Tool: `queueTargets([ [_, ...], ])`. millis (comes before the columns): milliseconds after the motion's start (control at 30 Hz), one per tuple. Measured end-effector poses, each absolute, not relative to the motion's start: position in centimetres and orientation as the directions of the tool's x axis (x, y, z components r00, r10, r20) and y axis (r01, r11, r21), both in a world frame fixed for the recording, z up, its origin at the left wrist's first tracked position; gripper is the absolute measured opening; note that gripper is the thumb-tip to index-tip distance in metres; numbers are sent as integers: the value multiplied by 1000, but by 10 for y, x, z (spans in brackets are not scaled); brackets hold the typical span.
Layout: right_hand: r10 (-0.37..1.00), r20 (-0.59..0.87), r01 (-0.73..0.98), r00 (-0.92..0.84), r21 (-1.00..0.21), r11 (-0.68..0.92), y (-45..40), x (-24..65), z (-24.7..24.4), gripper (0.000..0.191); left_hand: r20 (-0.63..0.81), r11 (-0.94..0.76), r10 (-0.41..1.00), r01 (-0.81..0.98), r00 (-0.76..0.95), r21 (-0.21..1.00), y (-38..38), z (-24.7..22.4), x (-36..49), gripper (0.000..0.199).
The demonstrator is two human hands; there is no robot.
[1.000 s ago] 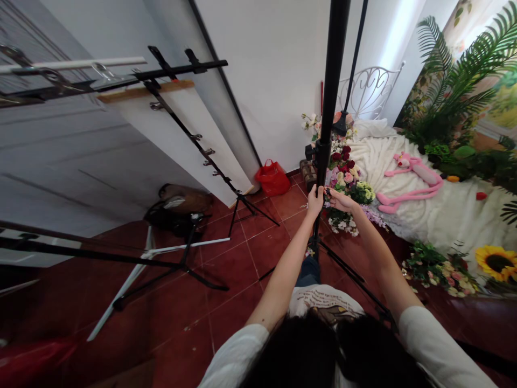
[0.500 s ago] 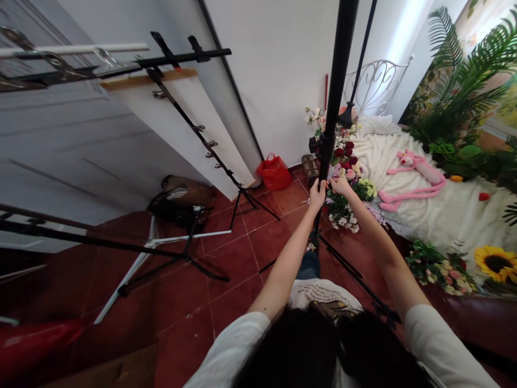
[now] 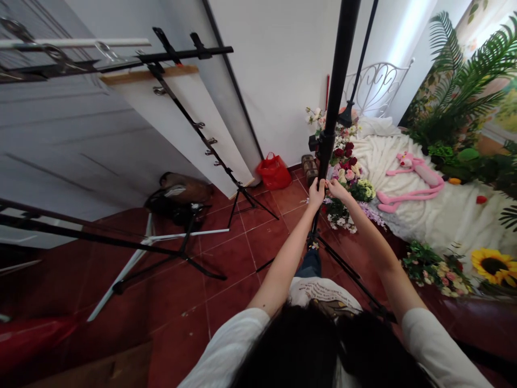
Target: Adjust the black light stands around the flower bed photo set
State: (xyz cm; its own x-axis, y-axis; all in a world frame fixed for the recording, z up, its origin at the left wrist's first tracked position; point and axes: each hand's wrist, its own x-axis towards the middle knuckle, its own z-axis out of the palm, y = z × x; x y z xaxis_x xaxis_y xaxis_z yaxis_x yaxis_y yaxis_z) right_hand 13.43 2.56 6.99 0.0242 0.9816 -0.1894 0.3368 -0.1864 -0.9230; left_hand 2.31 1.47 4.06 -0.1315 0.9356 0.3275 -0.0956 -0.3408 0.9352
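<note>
Blk pole (image 3: 337,81) upright in front. L hand (image 3: 316,193) closed round it, fingers partly hidden; R hand (image 3: 338,190) just beside, fingertips drawn together at pole's R side (can't tell what, if anything, they pinch). Flowers (image 3: 349,173) nr R hand; pink toy (image 3: 427,173) on wht cloth (image 3: 456,213); red bag (image 3: 274,173) L of pole

A person's left hand (image 3: 316,195) wraps around a black pole (image 3: 334,91), while the right hand (image 3: 338,189), curled, is raised close beside it; whether it grasps anything is too small to tell. Just beyond the right hand, mixed flowers (image 3: 348,173) border white cloth (image 3: 436,226), on which a pink plush toy (image 3: 430,175) lies farther right. Left of the left hand, a red bag (image 3: 274,175) sits on the tiled floor (image 3: 242,264) near a white panel (image 3: 173,121).
</note>
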Motion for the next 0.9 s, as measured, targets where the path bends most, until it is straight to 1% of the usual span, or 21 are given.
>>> queueTargets([
  [67,981,-192,255,40,-947,-196,21,132,64,24,327,-342,935,-96,-140,935,14,41,23,64],
  [200,979,-108,241,175,-959,-149,17,125,59,15,328,-341,934,-83,-141,936,13,43,23,65],
  [267,964,-111,234,242,-958,-169,18,123,59,13,325,-337,937,-86,-129,937,13,44,23,66],
  [433,962,-188,172,197,-959,-223,17,129,61,17,334,-348,934,-109,-125,931,12,44,23,66],
  [500,945,-187,133,267,-965,-228,16,134,63,14,325,-338,938,-110,-119,935,13,44,23,65],
  [567,924,-197,75,329,-970,-233,13,140,64,19,312,-324,943,-103,-115,941,13,43,24,65],
  [633,921,-214,41,326,-970,-240,9,147,66,22,311,-323,943,-97,-120,942,13,42,24,65],
  [700,933,-203,71,297,-970,-234,5,152,69,20,315,-328,941,-99,-128,940,13,41,24,65],
  [800,956,-136,148,258,-973,-179,3,154,79,12,313,-327,941,-105,-132,939,13,41,24,64],
  [833,967,-85,168,240,-977,-127,4,152,85,13,313,-327,941,-106,-131,939,12,41,24,65],
  [900,979,77,196,189,-980,39,8,147,101,22,319,-333,939,-106,-125,937,12,41,24,65],
])
